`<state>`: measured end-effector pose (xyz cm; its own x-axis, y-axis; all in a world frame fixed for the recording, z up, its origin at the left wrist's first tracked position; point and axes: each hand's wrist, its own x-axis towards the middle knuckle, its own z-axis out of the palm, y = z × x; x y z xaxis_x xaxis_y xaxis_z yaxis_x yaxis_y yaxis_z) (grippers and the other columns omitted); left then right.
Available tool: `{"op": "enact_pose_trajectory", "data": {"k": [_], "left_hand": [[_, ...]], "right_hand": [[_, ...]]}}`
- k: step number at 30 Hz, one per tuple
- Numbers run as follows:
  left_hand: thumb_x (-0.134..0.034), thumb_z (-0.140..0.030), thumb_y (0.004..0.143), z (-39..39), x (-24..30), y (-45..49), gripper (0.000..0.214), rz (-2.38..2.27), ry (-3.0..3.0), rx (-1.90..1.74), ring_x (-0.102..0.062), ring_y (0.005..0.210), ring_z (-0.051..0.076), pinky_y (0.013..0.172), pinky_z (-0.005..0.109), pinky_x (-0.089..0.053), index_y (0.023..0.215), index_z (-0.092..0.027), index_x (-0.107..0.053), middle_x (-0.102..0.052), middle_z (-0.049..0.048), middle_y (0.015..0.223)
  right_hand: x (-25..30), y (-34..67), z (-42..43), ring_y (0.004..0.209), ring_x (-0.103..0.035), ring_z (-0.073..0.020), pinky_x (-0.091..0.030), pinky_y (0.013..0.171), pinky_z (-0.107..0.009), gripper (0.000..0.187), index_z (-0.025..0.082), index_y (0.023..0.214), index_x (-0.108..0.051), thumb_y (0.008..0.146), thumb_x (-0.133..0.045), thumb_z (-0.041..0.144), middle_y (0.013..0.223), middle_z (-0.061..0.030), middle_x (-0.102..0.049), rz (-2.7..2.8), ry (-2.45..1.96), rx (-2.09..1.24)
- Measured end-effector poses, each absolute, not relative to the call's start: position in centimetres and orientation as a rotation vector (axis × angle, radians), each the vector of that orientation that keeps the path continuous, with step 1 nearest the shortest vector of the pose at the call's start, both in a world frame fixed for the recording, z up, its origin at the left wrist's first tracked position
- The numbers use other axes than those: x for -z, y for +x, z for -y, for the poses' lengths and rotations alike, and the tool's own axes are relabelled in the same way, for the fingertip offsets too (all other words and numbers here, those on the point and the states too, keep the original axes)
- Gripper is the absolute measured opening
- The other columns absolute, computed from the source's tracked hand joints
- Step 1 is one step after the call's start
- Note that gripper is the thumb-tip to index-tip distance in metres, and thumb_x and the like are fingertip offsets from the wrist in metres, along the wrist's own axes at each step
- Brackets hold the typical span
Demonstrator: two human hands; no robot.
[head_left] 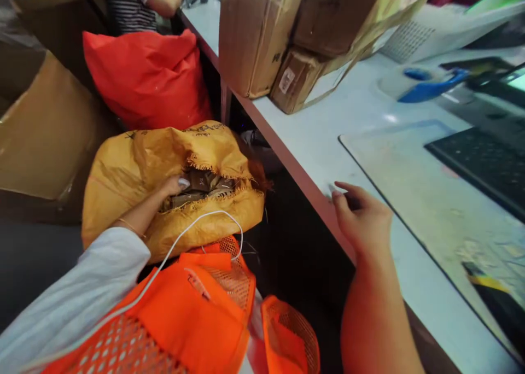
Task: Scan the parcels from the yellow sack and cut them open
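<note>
A yellow woven sack (123, 166) with a ragged, frayed slit lies below the table's left edge. Brown packages (200, 182) show inside the slit. My left hand (171, 187) is at the slit's left end, its thumb over the torn rim and its other fingers mostly hidden; it appears closed on the sack. Over the table edge, my right hand (365, 215) has thumb and forefinger brought together. A small pale glint shows at their tips, too small to name.
On the white table (295, 133) stand cardboard boxes (254, 40), a blue-and-white tape dispenser (430, 84), a mat (410, 150), a keyboard (484, 166) and a box cutter (492, 292). A red sack (147, 79) lies behind the yellow one. Another person's arm (164, 2) shows beyond. A white cord (176, 243) crosses my orange vest.
</note>
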<state>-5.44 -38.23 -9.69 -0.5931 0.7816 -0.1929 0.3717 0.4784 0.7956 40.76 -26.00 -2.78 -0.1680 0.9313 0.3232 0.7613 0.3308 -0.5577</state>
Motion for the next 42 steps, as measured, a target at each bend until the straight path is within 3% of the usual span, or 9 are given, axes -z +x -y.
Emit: {"op": "enact_pose_trajectory", "data": {"k": [6, 11, 17, 19, 22, 26, 30, 33, 42], "left_hand": [[-0.066, -0.023, 0.088, 36.0, 4.1, -14.6, 0.032, -2.574, 1.088, -0.881, -0.030, 0.151, 0.009, 0.099, 0.013, -0.047, 0.077, -0.003, -0.045, -0.049, 0.0068, 0.158], [-0.055, -0.036, 0.091, 34.4, 1.5, -18.3, 0.044, -2.842, 1.428, -0.421, -0.030, 0.153, 0.014, 0.097, 0.019, -0.048, 0.067, -0.005, -0.035, -0.039, 0.0231, 0.161], [-0.054, -0.050, 0.097, 30.9, -0.9, -17.6, 0.069, -2.848, 1.724, -0.429, -0.028, 0.156, 0.019, 0.124, 0.042, -0.029, 0.125, 0.013, -0.047, -0.016, 0.0229, 0.171], [-0.067, -0.048, 0.095, 29.4, -2.9, -18.1, 0.085, -2.862, 1.686, -0.579, -0.017, 0.160, 0.020, 0.131, 0.047, -0.019, 0.158, -0.008, -0.028, 0.001, 0.0068, 0.177], [-0.065, -0.058, 0.096, 27.4, -4.9, -18.7, 0.093, -2.782, 1.710, -0.626, -0.003, 0.161, 0.022, 0.135, 0.048, -0.004, 0.166, -0.031, -0.009, 0.009, -0.0124, 0.176], [-0.060, -0.051, 0.099, 26.2, -2.9, -16.5, 0.072, -2.593, 1.906, -0.537, -0.024, 0.154, 0.022, 0.132, 0.045, -0.015, 0.158, -0.015, -0.039, -0.023, 0.0018, 0.174], [-0.061, -0.035, 0.097, 26.3, 2.0, -10.9, 0.038, -2.348, 2.009, -0.388, -0.063, 0.116, 0.019, 0.108, 0.035, -0.046, 0.126, -0.012, -0.070, -0.072, 0.0093, 0.128], [-0.059, -0.034, 0.097, 25.5, 3.4, -6.1, 0.030, -2.142, 2.099, -0.427, -0.070, 0.095, 0.020, 0.090, 0.032, -0.052, 0.112, -0.016, -0.078, -0.079, 0.0078, 0.105], [-0.057, -0.031, 0.098, 21.1, 0.4, 2.2, 0.026, -1.895, 2.229, -0.667, -0.072, 0.095, 0.022, 0.091, 0.035, -0.053, 0.107, -0.018, -0.077, -0.078, 0.0060, 0.098]], "right_hand": [[2.5, 40.7, 26.4, 0.057, -0.056, -0.0165, -0.049, 0.064, -0.032, 0.041, 0.018, 0.113, -0.078, 0.093, -0.060, 0.048, 0.071, -0.0035, -0.068, 1.944, -1.496, -0.372], [2.2, 40.5, 26.7, 0.056, -0.057, -0.0167, -0.050, 0.065, -0.033, 0.039, 0.016, 0.111, -0.079, 0.092, -0.061, 0.046, 0.069, -0.0035, -0.066, 1.925, -1.510, -0.385], [1.9, 40.4, 26.9, 0.058, -0.058, -0.0188, -0.050, 0.067, -0.036, 0.038, 0.018, 0.111, -0.080, 0.089, -0.061, 0.042, 0.070, -0.0039, -0.067, 1.909, -1.534, -0.362], [2.0, 40.3, 26.9, 0.057, -0.059, -0.0194, -0.050, 0.067, -0.037, 0.038, 0.019, 0.110, -0.081, 0.086, -0.062, 0.041, 0.069, -0.0031, -0.067, 1.896, -1.533, -0.361], [2.1, 40.2, 26.8, 0.058, -0.061, -0.0204, -0.051, 0.066, -0.038, 0.037, 0.022, 0.109, -0.081, 0.085, -0.062, 0.041, 0.068, -0.0021, -0.068, 1.879, -1.535, -0.341], [2.2, 40.5, 26.9, 0.055, -0.060, -0.0209, -0.051, 0.064, -0.038, 0.035, 0.026, 0.109, -0.081, 0.086, -0.061, 0.043, 0.066, -0.0006, -0.066, 1.856, -1.545, -0.324], [1.2, 38.6, 27.5, 0.058, -0.063, -0.0226, -0.052, 0.064, -0.039, 0.028, 0.022, 0.102, -0.081, 0.087, -0.060, 0.034, 0.070, -0.0041, -0.070, 1.802, -1.427, -0.228], [0.0, 33.1, 29.0, 0.073, -0.069, -0.0234, -0.054, 0.070, -0.037, 0.024, 0.022, 0.102, -0.079, 0.095, -0.057, 0.029, 0.088, -0.0086, -0.077, 1.890, -1.151, -0.396], [2.5, 12.2, 37.6, 0.069, -0.059, -0.0138, -0.039, 0.064, -0.025, 0.026, 0.014, 0.091, -0.072, 0.094, -0.075, 0.040, 0.080, -0.0026, -0.070, 2.426, -0.260, -1.528]]}}
